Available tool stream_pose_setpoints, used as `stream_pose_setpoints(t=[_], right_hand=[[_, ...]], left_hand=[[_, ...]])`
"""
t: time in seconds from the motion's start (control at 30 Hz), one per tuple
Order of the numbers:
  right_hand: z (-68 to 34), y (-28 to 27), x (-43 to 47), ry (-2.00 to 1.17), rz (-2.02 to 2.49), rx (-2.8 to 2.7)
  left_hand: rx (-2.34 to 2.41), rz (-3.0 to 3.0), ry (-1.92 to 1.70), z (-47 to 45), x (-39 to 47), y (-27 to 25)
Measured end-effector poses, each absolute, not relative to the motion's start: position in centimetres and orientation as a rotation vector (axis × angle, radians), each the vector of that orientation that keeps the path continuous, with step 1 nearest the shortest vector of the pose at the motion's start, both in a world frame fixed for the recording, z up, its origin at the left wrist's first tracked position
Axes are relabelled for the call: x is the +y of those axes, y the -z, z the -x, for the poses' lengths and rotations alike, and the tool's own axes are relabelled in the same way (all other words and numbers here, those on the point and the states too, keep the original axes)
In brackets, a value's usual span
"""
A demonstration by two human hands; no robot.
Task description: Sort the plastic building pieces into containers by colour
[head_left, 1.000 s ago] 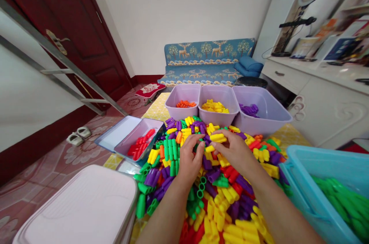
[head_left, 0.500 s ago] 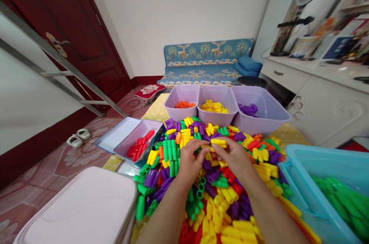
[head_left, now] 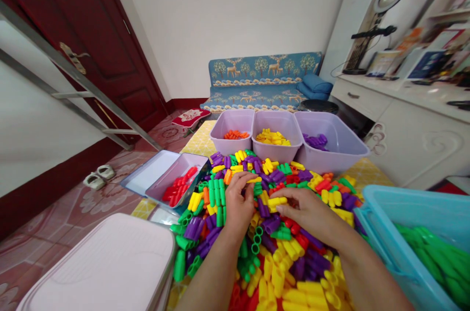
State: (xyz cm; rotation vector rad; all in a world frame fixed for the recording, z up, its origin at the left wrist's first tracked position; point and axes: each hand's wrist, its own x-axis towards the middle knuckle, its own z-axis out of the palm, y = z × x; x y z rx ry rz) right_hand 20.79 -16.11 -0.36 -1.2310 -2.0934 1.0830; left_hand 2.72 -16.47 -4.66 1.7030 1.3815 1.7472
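Note:
My left hand (head_left: 238,203) is over the middle of a heap of plastic tube pieces, its fingers closed on a yellow tube piece (head_left: 254,180). To its right, my right hand (head_left: 308,208) pinches yellow joined tubes (head_left: 277,202) between thumb and fingers, low over the heap. Green joined tubes (head_left: 216,192) lie just left of my left hand. Purple, red, orange and more yellow pieces surround both hands. Parts of the heap are hidden beneath my hands and forearms.
Behind the heap stand lilac bins with orange pieces (head_left: 236,134), yellow pieces (head_left: 273,137) and purple pieces (head_left: 316,141). An open box (head_left: 156,179) at left holds red pieces. A blue tub (head_left: 382,232) with green pieces stands right. A pale pink lid (head_left: 106,262) lies front left.
My hands have moved apart: the left slightly left, the right lower and outward. Yellow pieces that were together between my hands are now held separately, one in each hand.

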Motion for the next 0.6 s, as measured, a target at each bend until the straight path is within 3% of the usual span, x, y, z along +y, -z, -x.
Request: stream_pose_setpoints(t=[0.2,0.3,0.47,0.6], right_hand=[[-21.8,-0.8,-15.7,-1.116,1.178,-2.244],[-21.7,-1.3,-14.2,-1.133,1.137,-2.046],[-20.5,-1.2,-12.1,-0.841,1.023,-1.353],[-20.1,-0.1,-11.6,-0.516,1.289,-1.791]], left_hand=[[1.434,-1.633,-1.698,-2.7,-16.4,5.3],[1.461,-1.609,-1.67,-2.7,-16.5,5.5],[1.435,-1.571,-1.639,-2.8,-16.6,5.5],[1.447,-1.59,-1.648,-2.8,-16.6,5.2]])
